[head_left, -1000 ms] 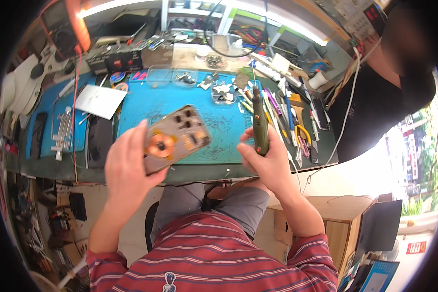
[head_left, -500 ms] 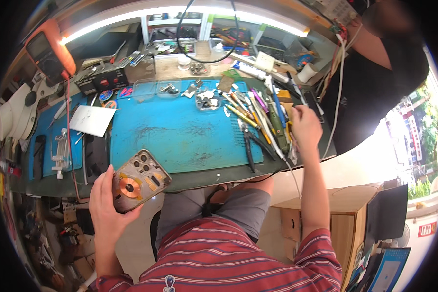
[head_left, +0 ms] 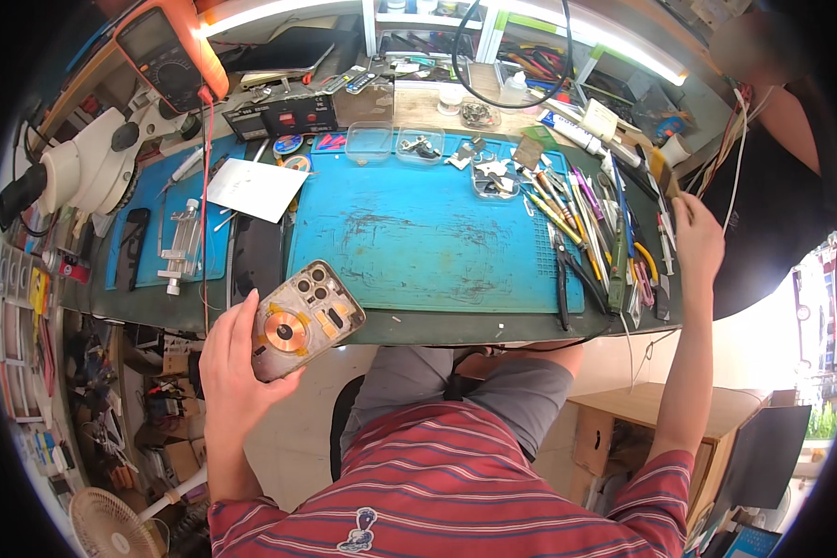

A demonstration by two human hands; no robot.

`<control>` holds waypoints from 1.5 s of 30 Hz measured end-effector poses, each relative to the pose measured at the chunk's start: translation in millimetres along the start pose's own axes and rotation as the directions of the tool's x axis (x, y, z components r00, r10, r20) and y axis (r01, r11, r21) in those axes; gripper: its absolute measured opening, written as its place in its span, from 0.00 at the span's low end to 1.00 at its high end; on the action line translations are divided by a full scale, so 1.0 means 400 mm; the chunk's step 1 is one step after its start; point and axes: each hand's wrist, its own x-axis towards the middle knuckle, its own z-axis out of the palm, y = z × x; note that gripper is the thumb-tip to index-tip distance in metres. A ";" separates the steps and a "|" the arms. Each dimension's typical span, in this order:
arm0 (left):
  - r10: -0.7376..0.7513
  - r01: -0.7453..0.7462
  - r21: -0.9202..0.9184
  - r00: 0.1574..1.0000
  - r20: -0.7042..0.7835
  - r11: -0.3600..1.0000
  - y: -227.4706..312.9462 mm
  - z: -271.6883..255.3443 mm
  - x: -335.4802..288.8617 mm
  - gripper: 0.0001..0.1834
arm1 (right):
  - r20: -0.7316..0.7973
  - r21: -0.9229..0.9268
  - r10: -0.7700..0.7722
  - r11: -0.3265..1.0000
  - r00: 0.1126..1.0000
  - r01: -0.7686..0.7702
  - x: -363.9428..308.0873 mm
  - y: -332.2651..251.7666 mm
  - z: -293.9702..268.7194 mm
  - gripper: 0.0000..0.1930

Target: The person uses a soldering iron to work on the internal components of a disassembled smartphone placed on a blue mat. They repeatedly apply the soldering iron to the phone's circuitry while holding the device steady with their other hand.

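My left hand is wrapped round the lower left side of a smartphone, held tilted just off the bench's front edge. The phone's inner back shows, with a round copper coil and a camera cluster at its top. At the bench's right end is my right hand, fingers closed and pointing away from me. Its fingertips meet the near end of a brown flat piece; whether they grip it is hard to see. Beside that hand lie tweezers, pen-shaped tools and black-handled pliers.
A blue work mat covers the middle of the bench. Small clear boxes of parts line its far edge. Left of it are a white sheet, a metal clamp, a microscope and an orange multimeter. Another person is at the right.
The whole view has swung, so the bench appears further right. My right hand has moved from over the tool pile to its outer right side. The smartphone stays in my left hand.
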 end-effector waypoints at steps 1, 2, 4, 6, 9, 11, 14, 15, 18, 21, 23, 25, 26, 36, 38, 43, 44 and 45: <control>-0.030 0.030 -0.015 0.999 0.013 0.999 -0.006 -0.004 0.001 0.58 | -0.004 0.147 -0.040 0.988 0.999 0.040 -0.024 -0.048 -0.034 0.15; -0.039 0.039 -0.014 0.999 0.011 0.999 -0.013 -0.004 0.002 0.58 | -0.013 0.289 -0.077 0.954 0.997 0.078 -0.053 -0.096 -0.066 0.15; -0.057 0.057 -0.006 0.998 0.013 0.998 -0.026 -0.009 0.004 0.58 | 0.121 0.385 -0.404 0.861 0.907 0.333 -0.119 -0.209 -0.125 0.16; -0.094 0.094 -0.022 0.996 0.008 0.995 -0.038 -0.009 0.008 0.58 | 0.124 0.503 -0.651 0.692 0.748 0.519 -0.176 -0.315 -0.121 0.16; -0.109 0.109 -0.033 0.994 0.002 0.993 -0.041 -0.016 0.013 0.58 | -0.008 0.395 -0.799 0.550 0.602 0.736 -0.171 -0.460 -0.048 0.11; -0.108 0.108 -0.034 0.994 0.000 0.994 -0.040 -0.022 0.011 0.58 | -0.024 0.230 -0.862 0.489 0.507 0.842 -0.134 -0.524 0.004 0.08; -0.132 0.132 -0.046 0.991 0.008 0.990 -0.038 -0.034 -0.016 0.58 | 0.077 0.220 -0.913 0.407 0.400 0.887 -0.120 -0.543 0.033 0.05; -0.149 0.149 -0.064 0.989 0.013 0.987 -0.042 -0.039 -0.031 0.58 | 0.127 0.335 -0.924 0.383 0.361 0.861 -0.119 -0.527 -0.015 0.05; -0.155 0.156 -0.051 0.988 0.024 0.986 -0.054 -0.053 -0.066 0.58 | 0.265 0.786 -0.922 0.376 0.282 0.491 -0.060 -0.495 -0.145 0.05; -0.117 0.119 -0.023 0.990 0.075 0.993 -0.059 -0.066 -0.064 0.58 | 0.374 0.309 -0.783 0.610 0.496 0.730 -0.083 -0.443 -0.140 0.07; -0.089 0.094 -0.030 0.987 0.133 0.995 -0.054 -0.080 -0.047 0.58 | 0.457 -0.015 -0.712 0.593 0.533 0.805 -0.146 -0.432 -0.114 0.08; -0.049 0.058 -0.040 0.979 0.197 0.998 -0.056 -0.106 -0.045 0.59 | 0.430 0.319 -0.819 0.532 0.380 0.784 -0.213 -0.482 -0.179 0.06; -0.025 0.037 -0.048 0.973 0.231 0.998 -0.056 -0.116 -0.044 0.59 | 0.430 0.498 -0.854 0.494 0.292 0.713 -0.224 -0.500 -0.224 0.06; -0.054 0.074 -0.068 0.964 0.259 0.995 -0.053 -0.145 -0.078 0.57 | 0.292 0.733 -0.894 0.438 0.341 0.521 -0.210 -0.513 -0.193 0.08; -0.091 0.112 -0.073 0.966 0.241 0.991 -0.057 -0.153 -0.085 0.57 | 0.217 0.595 -0.842 0.515 0.494 0.617 -0.181 -0.509 -0.172 0.07; -0.154 0.178 -0.086 0.961 0.228 0.980 -0.068 -0.189 -0.128 0.57 | 0.368 0.884 -0.904 0.413 0.220 0.218 -0.213 -0.567 -0.223 0.10; -0.140 0.161 -0.077 0.963 0.229 0.984 -0.066 -0.194 -0.129 0.57 | 0.301 0.838 -0.906 0.400 0.298 0.371 -0.195 -0.577 -0.209 0.10; -0.127 0.146 -0.067 0.965 0.229 0.987 -0.065 -0.199 -0.131 0.57 | 0.220 0.764 -0.906 0.390 0.361 0.513 -0.175 -0.590 -0.183 0.10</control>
